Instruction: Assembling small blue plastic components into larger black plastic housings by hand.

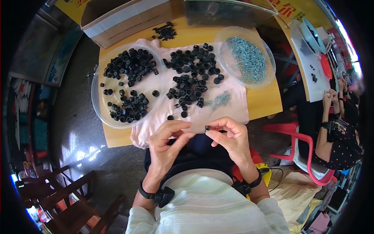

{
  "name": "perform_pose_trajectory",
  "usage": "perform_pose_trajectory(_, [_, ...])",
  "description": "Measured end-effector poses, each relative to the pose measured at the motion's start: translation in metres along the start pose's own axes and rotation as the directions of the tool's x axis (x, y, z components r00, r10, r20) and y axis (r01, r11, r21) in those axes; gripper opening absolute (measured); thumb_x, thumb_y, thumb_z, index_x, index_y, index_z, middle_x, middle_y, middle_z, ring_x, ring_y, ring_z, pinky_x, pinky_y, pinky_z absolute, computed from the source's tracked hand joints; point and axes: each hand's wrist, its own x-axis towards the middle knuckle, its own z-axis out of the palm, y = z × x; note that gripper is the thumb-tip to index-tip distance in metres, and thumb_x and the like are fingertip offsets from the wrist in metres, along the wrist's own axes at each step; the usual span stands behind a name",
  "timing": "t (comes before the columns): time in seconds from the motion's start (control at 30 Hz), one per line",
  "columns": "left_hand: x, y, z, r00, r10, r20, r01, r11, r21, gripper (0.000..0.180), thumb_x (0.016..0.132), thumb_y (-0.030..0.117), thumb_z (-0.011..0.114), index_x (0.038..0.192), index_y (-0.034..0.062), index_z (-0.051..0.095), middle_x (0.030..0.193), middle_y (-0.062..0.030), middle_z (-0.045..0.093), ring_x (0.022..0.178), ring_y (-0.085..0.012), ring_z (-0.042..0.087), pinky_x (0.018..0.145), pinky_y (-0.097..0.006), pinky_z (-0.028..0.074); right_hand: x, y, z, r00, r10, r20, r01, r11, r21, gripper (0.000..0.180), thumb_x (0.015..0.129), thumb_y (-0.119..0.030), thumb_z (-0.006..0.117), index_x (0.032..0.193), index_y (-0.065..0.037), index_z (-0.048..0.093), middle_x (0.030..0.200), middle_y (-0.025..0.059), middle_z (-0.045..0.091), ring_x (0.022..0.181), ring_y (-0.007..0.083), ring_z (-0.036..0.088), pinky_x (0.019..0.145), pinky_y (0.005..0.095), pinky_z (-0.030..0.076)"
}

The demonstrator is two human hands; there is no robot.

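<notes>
Both my hands are held up at the near edge of the pink cloth, close to each other. Between thumb and index finger, my right hand [230, 137] pinches a small black plastic part [207, 128]. A thin pale sliver seems to stick out of it toward the left; it is too small to make out. My left hand [168, 145] faces it, thumb and index tips a little apart, with nothing visible between them. Beyond them, many black caps [187, 91] lie heaped on the pink cloth [233, 107], beside a small pile of screws [221, 99].
A round clear tray [95, 99] at left carries more black parts. Another clear tray [271, 66] at right holds many silvery screws [249, 58]. A cardboard box [124, 21] and a dark bin [230, 13] stand at the back. Past a red chair [309, 152], other people sit working.
</notes>
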Motion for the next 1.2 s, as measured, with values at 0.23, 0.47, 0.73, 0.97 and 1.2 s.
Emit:
perform_pose_trajectory(0.23, [0.012, -0.008, -0.025, 0.969, 0.217, -0.119, -0.092, 0.762, 0.641, 0.023, 0.073, 0.006, 0.075, 0.095, 0.0057, 0.069, 0.085, -0.0034, 0.063, 0.06, -0.0125, 0.053, 0.06, -0.027, 0.042, 0.014, -0.001, 0.017, 0.999, 0.032, 0.032, -0.034, 0.997, 0.066, 0.017, 0.082, -0.003, 0.071, 0.097, 0.0, 0.062, 0.089, 0.0051, 0.061, 0.08, 0.0084, 0.057, 0.057, 0.0218, 0.053])
perform_pose_trajectory(0.47, [0.012, -0.01, -0.015, 0.945, 0.291, -0.146, -0.111, 0.709, 0.696, 0.025, 0.069, 0.006, 0.076, 0.093, 0.0058, 0.068, 0.088, -0.0029, 0.065, 0.068, -0.0134, 0.057, 0.067, -0.029, 0.044, 0.016, 0.002, 0.019, 0.999, -0.009, 0.039, 0.007, 0.999, 0.053, 0.018, 0.083, -0.002, 0.071, 0.099, 0.0, 0.062, 0.091, 0.0043, 0.062, 0.079, 0.0063, 0.059, 0.063, 0.0183, 0.051])
perform_pose_trajectory(0.73, [0.001, 0.0, -0.003, 0.992, 0.093, 0.082, -0.067, 0.96, -0.273, 0.03, 0.082, -0.012, 0.062, 0.11, -0.0038, 0.053, 0.114, -0.0167, 0.058, 0.094, -0.0191, 0.064, 0.087, -0.03, 0.054, 0.005, -0.006, 0.019, 0.996, -0.088, 0.029, 0.087, 0.996, 0.031, 0.018, 0.084, -0.004, 0.069, 0.1, 0.0, 0.063, 0.095, 0.0045, 0.062, 0.082, 0.0058, 0.059, 0.065, 0.0184, 0.051])
perform_pose_trajectory(0.97, [-0.002, 0.002, 0.003, 0.985, 0.119, 0.123, -0.085, 0.965, -0.247, 0.03, 0.082, -0.01, 0.064, 0.111, -0.0022, 0.063, 0.112, -0.0125, 0.058, 0.093, -0.0166, 0.063, 0.083, -0.027, 0.053, -0.003, -0.01, 0.009, 0.999, -0.013, 0.036, 0.005, 0.98, 0.197, 0.019, 0.086, -0.008, 0.068, 0.102, 0.001, 0.062, 0.092, 0.0075, 0.064, 0.082, 0.012, 0.062, 0.06, 0.0237, 0.056])
perform_pose_trajectory(1.2, [-0.003, 0.008, 0.012, 0.983, 0.07, 0.172, 0.006, 0.913, -0.408, 0.032, 0.083, -0.01, 0.064, 0.114, -0.0035, 0.062, 0.112, -0.0122, 0.056, 0.093, -0.0177, 0.063, 0.082, -0.026, 0.054, -0.008, -0.009, -0.002, 0.992, 0.073, 0.103, -0.108, 0.912, 0.395, 0.02, 0.088, -0.009, 0.066, 0.106, -0.001, 0.062, 0.102, 0.0104, 0.067, 0.093, 0.0154, 0.065, 0.064, 0.0254, 0.057])
